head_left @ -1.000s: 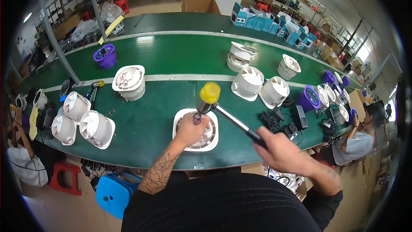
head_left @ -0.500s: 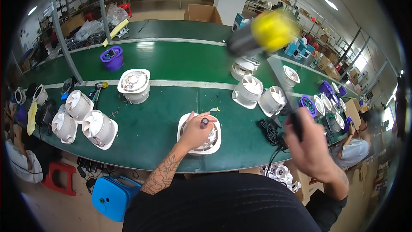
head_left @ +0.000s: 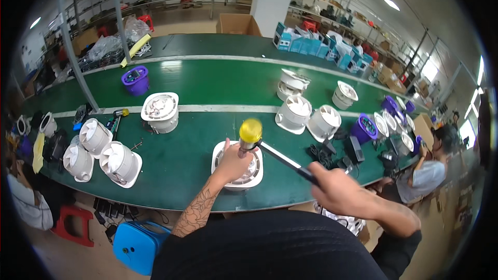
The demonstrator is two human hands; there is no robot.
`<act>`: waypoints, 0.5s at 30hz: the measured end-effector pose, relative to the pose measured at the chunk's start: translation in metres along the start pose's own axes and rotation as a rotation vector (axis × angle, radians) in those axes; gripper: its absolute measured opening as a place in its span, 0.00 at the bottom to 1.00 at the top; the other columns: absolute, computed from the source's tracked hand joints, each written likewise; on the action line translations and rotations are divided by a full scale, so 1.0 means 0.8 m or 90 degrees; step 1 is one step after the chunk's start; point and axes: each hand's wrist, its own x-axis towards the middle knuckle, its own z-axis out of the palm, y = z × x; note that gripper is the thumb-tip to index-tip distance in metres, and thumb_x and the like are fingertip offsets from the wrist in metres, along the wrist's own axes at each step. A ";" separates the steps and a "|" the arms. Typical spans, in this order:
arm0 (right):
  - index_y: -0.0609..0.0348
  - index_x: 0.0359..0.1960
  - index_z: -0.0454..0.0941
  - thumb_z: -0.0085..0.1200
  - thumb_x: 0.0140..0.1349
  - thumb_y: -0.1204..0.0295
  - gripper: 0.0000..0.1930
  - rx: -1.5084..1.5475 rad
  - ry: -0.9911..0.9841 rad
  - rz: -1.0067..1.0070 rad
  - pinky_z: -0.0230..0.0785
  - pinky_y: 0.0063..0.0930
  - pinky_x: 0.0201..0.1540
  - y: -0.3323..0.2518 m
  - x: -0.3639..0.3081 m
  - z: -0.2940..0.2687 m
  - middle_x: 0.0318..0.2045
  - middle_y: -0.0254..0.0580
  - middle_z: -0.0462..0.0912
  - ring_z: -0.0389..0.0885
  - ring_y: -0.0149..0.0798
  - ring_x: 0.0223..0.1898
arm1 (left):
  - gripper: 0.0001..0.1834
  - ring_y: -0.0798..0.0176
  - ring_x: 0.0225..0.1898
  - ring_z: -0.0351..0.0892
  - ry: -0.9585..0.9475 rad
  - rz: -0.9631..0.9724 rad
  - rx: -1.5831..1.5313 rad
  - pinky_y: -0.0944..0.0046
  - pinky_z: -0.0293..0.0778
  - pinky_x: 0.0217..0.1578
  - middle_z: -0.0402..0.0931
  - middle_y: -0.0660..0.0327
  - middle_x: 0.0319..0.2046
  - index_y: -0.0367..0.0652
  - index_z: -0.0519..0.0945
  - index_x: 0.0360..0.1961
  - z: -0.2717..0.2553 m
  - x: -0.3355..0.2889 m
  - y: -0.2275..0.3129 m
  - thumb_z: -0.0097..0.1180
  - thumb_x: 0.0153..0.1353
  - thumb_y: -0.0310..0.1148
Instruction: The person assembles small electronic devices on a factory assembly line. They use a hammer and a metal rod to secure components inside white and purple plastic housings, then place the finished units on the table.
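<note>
On the left, three white fan units (head_left: 120, 162) are standing in a cluster on the green bench (head_left: 171, 176), their blades showing, and a ring-faced housing (head_left: 160, 111) is sitting beyond them. Nearer the middle, the left hand (head_left: 233, 167) is clasping a dark-handled tool (head_left: 242, 153), steadying it upright over a white housing (head_left: 215, 168), which is resting face up at the bench's near edge. Just above the tool, a yellow-faced mallet (head_left: 251, 131) is hanging, though whether it is touching the handle's top I cannot tell. The right hand (head_left: 337, 192) is clamping the mallet's black grip. Farther right, more bladed units (head_left: 293, 113) are waiting near some black adapters (head_left: 354, 150). The work seems to be partway: the tool is already being held in place and the mallet is lined up, while tool and mallet are not yet being set down. The hand is hiding the spot beneath, so how many blows are remaining is staying unclear.
</note>
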 end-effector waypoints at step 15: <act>0.67 0.38 0.60 0.47 0.58 0.78 0.11 0.057 0.147 -0.085 0.67 0.53 0.27 -0.021 -0.001 -0.022 0.18 0.62 0.74 0.76 0.67 0.25 | 0.17 0.54 0.66 0.62 0.016 0.086 0.143 0.45 0.27 0.70 0.82 0.58 0.43 0.38 0.81 0.43 -0.012 -0.010 -0.015 0.45 0.58 0.33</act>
